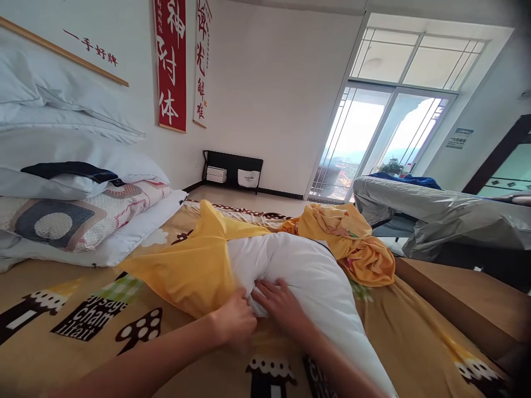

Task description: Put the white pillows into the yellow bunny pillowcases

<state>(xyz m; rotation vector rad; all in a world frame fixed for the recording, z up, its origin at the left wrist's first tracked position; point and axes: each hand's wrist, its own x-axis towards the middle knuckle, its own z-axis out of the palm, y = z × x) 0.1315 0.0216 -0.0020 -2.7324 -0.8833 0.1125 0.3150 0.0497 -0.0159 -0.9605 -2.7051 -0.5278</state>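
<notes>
White pillow [307,276] lies mid-bed on the patterned sheet [415,342], long axis running toward the viewer; its far end sits partly inside a yellow case [194,265], the case mouth bunched across the pillow's left side. Left hand [234,323] at the case edge, fingers curled closed, pinching the yellow fabric where it meets the white. Right hand [280,304] just beside it, touching the left; fingers spread and pressed flat onto the pillow, gripping nothing that can be made out. Both forearms come in from the lower edge. Beyond the pillow, a second yellow cloth [352,240] lies crumpled in a heap, touching the pillow's far right side. Left of the bed, a stack of pillows [70,193]: white ones above and below, one patterned red and grey between, a dark folded item on top of the middle layer. On the wall above, two red hanging scrolls [171,61] with white characters. Right side: grey-covered furniture [435,218]; behind it a glass door [373,138], bright with daylight; a low black shelf [232,171] stands against the far wall.
</notes>
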